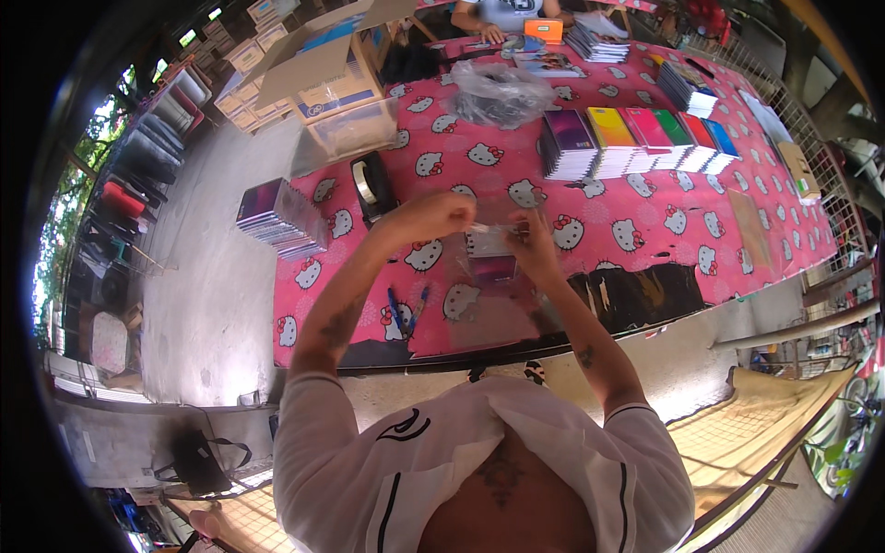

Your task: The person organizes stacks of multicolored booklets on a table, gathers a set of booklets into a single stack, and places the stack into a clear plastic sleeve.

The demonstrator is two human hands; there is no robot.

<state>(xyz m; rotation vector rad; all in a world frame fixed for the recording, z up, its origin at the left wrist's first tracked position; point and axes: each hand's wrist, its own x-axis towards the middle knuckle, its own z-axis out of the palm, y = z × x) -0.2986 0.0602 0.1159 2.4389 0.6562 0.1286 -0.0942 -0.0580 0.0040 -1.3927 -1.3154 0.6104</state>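
On the pink patterned table, a small bundle of spiral notebooks with a purple cover lies in front of me, partly wrapped in clear plastic. My left hand is closed at the upper left of the bundle, its fingers pinched on the plastic. At the bundle's right edge, my right hand is also closed, pinching the plastic there. A thin shiny piece stretches between both hands; whether it is tape or film I cannot tell. Beyond my left forearm stands a large roll of tape.
Wrapped notebooks are stacked at the table's left edge. Colourful notebook stacks line the right side. A crumpled plastic bag and an open carton lie farther back. Pens rest near the front edge. Another person's hand is across the table.
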